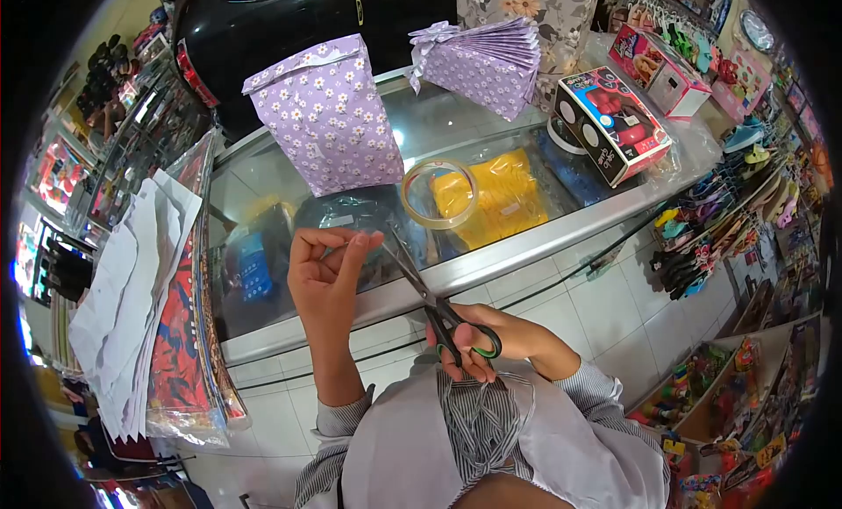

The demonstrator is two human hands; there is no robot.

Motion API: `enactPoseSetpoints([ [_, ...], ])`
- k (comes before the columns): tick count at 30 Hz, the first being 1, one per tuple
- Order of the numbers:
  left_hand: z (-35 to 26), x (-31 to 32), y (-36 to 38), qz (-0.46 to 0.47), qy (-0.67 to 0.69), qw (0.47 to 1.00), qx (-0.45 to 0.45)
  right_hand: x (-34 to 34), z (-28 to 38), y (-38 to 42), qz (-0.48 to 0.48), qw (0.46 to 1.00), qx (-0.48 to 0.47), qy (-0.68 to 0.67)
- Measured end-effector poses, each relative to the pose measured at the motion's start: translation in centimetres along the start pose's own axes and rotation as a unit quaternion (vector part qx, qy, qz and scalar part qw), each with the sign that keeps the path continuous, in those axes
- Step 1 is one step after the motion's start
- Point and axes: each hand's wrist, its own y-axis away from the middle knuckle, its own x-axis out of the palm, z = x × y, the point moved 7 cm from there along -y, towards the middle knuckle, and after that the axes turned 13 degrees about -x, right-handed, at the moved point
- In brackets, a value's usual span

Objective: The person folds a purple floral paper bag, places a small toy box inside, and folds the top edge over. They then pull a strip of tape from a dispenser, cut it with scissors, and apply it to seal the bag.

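a pair of black-handled steel scissors [430, 303] is gripped in the right hand [491, 338], fingers curled shut through the green-lined loops, blades pointed up and away toward the left hand [326, 268]. a small strip of clear tape [338, 246] is pinched between the thumb and fingertips of the left hand, the other fingers folded in; the strip is hard to make out. the blade tips are seen just beside the left fingertips, whether touching the strip cannot be told. all this is held above the near edge of the glass-topped metal-framed counter [526, 237]. on the glass, just beyond the hands, a clear tape roll [438, 193] is lying flat. behind it a purple flower-print paper gift bag [326, 114] is standing upright, and a folded stack of the same purple paper [487, 61] is set to its right.
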Motion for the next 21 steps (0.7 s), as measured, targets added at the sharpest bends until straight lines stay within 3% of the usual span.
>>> enactPoseSetpoints([
  [14,-0.1,-0.2,0.1,-0.005,0.01,1.0,0.02,0.5,0.2,0.5,0.032,0.999,-0.003,-0.003],
  [21,-0.2,-0.4,0.3,-0.025,0.017,0.999,0.028,0.2,1.1,1.4,0.041,0.997,-0.004,0.059],
])
